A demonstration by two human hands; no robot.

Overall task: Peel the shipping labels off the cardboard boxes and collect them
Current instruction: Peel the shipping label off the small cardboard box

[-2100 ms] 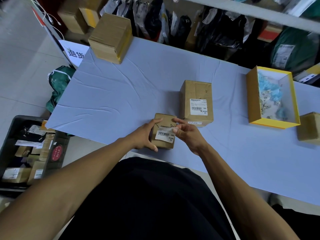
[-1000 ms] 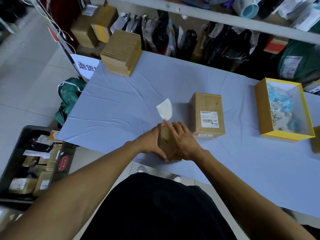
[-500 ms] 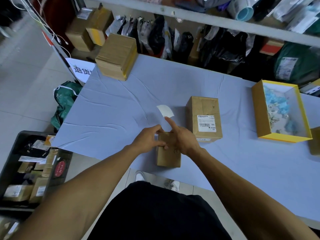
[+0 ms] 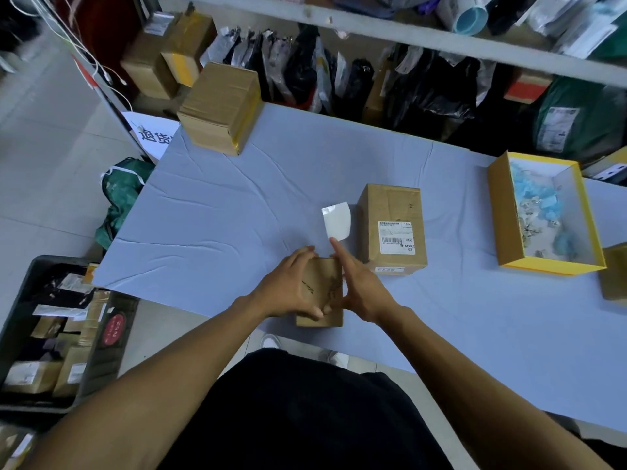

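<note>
A small cardboard box [image 4: 320,290] sits at the table's front edge with its top face bare of any label. My left hand [image 4: 288,288] grips its left side, thumb on the far edge and fingers curled over the near part. My right hand [image 4: 359,286] presses against the box's right side. Its index finger points straight up, and a peeled white label [image 4: 337,220] stands stuck to the fingertip. Just behind and to the right stands a taller cardboard box [image 4: 390,205], untouched, with a shipping label [image 4: 396,237] on top.
A yellow open box [image 4: 498,215] with blue and white scraps lies at the right. A large taped box [image 4: 220,106] stands at the table's back left, and another box [image 4: 615,273] pokes in at the right edge. A black crate [image 4: 17,300] of parcels sits on the floor at the left.
The label that was on the small box has come off and now stands on my right index fingertip. Both hands have closed in on the box.
</note>
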